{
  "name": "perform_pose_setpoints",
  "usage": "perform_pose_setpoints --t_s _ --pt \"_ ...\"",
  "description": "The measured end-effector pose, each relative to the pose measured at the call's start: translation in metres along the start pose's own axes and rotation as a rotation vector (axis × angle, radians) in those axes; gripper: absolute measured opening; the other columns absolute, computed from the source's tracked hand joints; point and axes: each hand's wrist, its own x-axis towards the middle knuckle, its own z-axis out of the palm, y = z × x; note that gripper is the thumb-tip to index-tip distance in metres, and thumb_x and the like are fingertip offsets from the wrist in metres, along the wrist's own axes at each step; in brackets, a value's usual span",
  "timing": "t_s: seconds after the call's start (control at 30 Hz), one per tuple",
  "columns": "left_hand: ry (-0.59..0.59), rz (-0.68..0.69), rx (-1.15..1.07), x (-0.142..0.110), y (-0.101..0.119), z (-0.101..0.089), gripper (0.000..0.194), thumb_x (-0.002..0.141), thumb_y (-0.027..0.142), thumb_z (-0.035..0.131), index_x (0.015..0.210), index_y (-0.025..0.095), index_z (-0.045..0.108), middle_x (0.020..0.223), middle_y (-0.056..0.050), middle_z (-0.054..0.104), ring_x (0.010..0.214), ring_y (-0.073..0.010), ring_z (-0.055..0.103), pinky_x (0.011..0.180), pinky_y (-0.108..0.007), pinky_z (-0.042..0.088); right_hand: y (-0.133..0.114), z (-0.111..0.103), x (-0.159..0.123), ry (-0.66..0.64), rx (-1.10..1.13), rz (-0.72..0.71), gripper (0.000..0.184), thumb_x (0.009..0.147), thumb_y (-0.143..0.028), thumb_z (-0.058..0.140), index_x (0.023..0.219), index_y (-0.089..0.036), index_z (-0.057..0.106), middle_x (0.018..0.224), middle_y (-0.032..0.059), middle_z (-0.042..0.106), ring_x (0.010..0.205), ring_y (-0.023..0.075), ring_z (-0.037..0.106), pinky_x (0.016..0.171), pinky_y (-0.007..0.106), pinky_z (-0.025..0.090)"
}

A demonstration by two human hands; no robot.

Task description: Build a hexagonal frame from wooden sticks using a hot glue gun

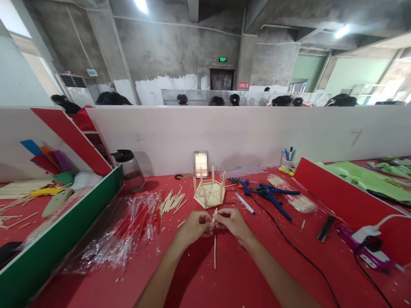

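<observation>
Both my hands meet at the middle of the red table, fingertips almost touching. Between them are short pale wooden sticks [214, 214], pinched by my left hand [199, 226] and my right hand [231, 221]; how many there are I cannot tell. Just beyond stands a six-sided wooden stick frame [205, 204] with upright posts at its corners. A single longer stick [215, 254] lies on the table below my hands. Left of the frame is a loose pile of cut sticks [173, 201].
Right of the frame lie a glue gun [244, 186], blue-handled cutters [272, 193], a white pen [244, 203] and bagged sticks [293, 196]. A black cord [289, 239] crosses the right side near a purple power strip [369, 252]. Clear plastic bags [112, 231] and a jug [130, 171] stand left.
</observation>
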Motion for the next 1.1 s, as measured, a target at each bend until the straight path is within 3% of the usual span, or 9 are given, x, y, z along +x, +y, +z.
perform_pose_setpoints --t_s 0.2,0.4,0.6,0.8,1.1 --pt "-0.017 0.022 -0.002 0.0 0.003 -0.003 0.032 0.059 0.043 0.077 0.071 0.015 0.065 0.066 0.001 0.064 0.06 -0.0143 0.062 0.069 -0.032 0.054 -0.004 0.0 0.001 0.047 0.054 0.005 0.041 0.055 -0.052 0.086 0.067 -0.015 0.073 0.062 0.0008 0.068 0.056 0.0108 0.06 0.061 0.024 0.052" --pt "0.048 0.33 0.256 -0.002 0.008 -0.01 0.021 0.072 0.034 0.068 0.086 0.02 0.074 0.085 -0.004 0.074 0.08 -0.0216 0.067 0.078 -0.031 0.051 -0.011 -0.009 0.002 0.15 0.186 -0.005 0.039 0.053 -0.046 0.089 0.071 -0.014 0.074 0.063 0.0006 0.067 0.055 0.0097 0.06 0.057 0.021 0.051" --pt "0.108 0.485 0.45 -0.005 0.005 -0.005 0.019 0.083 0.036 0.06 0.08 0.019 0.068 0.078 -0.002 0.07 0.074 -0.0173 0.061 0.071 -0.026 0.045 -0.008 -0.015 0.002 0.093 0.255 -0.003 0.041 0.055 -0.046 0.089 0.076 -0.015 0.072 0.068 0.0019 0.07 0.059 0.0122 0.065 0.061 0.023 0.053" --pt "-0.054 0.576 0.511 -0.011 0.007 -0.003 0.027 0.095 0.041 0.047 0.084 0.018 0.058 0.081 -0.001 0.063 0.074 -0.015 0.055 0.071 -0.024 0.043 -0.004 -0.019 0.003 0.013 0.326 0.06 0.038 0.057 -0.042 0.09 0.076 -0.016 0.07 0.067 0.0006 0.069 0.058 0.0113 0.063 0.059 0.022 0.052" --pt "-0.213 0.553 0.529 -0.018 0.008 -0.002 0.021 0.1 0.035 0.037 0.087 0.021 0.046 0.08 0.0 0.056 0.073 -0.0149 0.052 0.071 -0.024 0.042 -0.014 -0.016 -0.004 -0.037 0.324 0.084 0.034 0.054 -0.037 0.092 0.07 -0.014 0.072 0.062 -0.0023 0.065 0.053 0.0057 0.057 0.055 0.015 0.05"
